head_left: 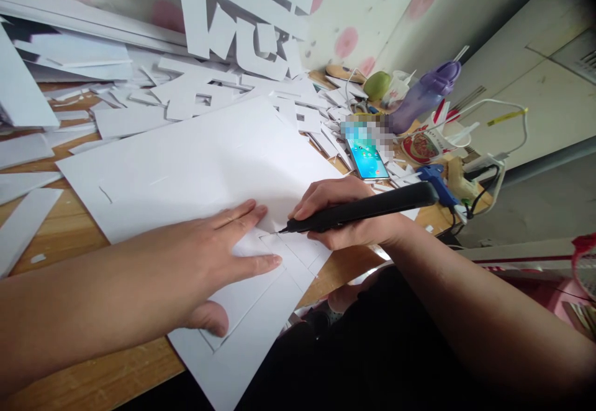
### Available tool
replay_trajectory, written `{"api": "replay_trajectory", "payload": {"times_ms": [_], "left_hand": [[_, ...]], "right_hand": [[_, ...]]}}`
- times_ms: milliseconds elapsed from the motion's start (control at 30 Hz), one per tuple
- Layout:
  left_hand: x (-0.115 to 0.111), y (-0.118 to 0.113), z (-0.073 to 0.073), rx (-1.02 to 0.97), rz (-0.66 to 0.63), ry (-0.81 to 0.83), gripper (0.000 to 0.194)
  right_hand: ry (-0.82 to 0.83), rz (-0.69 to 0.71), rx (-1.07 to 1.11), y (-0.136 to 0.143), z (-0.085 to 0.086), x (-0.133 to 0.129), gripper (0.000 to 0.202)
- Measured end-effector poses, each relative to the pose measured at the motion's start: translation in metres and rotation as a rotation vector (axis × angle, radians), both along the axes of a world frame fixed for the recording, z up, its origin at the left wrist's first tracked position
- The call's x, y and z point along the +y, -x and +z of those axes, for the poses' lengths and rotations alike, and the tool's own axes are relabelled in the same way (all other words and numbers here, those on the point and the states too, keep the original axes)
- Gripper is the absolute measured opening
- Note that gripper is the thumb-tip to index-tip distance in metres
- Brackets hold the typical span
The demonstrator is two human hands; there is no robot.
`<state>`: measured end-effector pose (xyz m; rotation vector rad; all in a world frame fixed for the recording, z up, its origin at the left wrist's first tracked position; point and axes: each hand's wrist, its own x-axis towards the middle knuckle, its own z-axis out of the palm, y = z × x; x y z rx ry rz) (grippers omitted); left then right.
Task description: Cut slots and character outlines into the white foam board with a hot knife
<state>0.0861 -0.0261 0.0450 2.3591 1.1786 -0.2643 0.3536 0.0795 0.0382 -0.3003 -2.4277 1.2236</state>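
White sheet [195,156] held flat under a black cutter [372,208]

The sheet lay on the wooden tabletop [125,370], its nearest corner jutting past the edge toward the person. The left hand [209,256] rested on it palm down, fingers spread and grasping nothing. The right hand [336,191] had its fingers wrapped around the cutter, whose thin tip met the sheet, or nearly so, just beside the left fingertips.

The step in hand looked like cutting along thin drawn lines [251,308]. The next move seemed to call for a steady, guided stroke, with the left fingers pressing firmly but clear of the tip.

One corner of the sheet pointed down the view; its long axis could not be told surely, since the hands covered part of it. The cutter's long axis ran sideways, tip to the left and slightly lower than its butt.

White cut-outs [198,10] stood and lay beyond, near a lit phone [367,158].
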Motion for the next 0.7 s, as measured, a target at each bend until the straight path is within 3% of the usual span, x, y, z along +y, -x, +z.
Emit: {"api": "replay_trajectory", "payload": {"times_ms": [233, 500, 700], "left_hand": [[-0.003, 0.005, -0.007, -0.028, -0.017, -0.06, 0.093], [-0.002, -0.004, 0.007, -0.005, -0.013, -0.036, 0.091], [-0.004, 0.001, 0.001, -0.01, -0.039, -0.045, 0.093]], "right_hand": [[-0.11, -0.019, -0.014, 0.003, 0.007, -0.009, 0.03], [-0.181, -0.037, -0.088, 0.01, 0.025, -0.022, 0.026], [-0.332, 0.002, -0.082, 0.021, 0.029, -0.026, 0.019]]}}
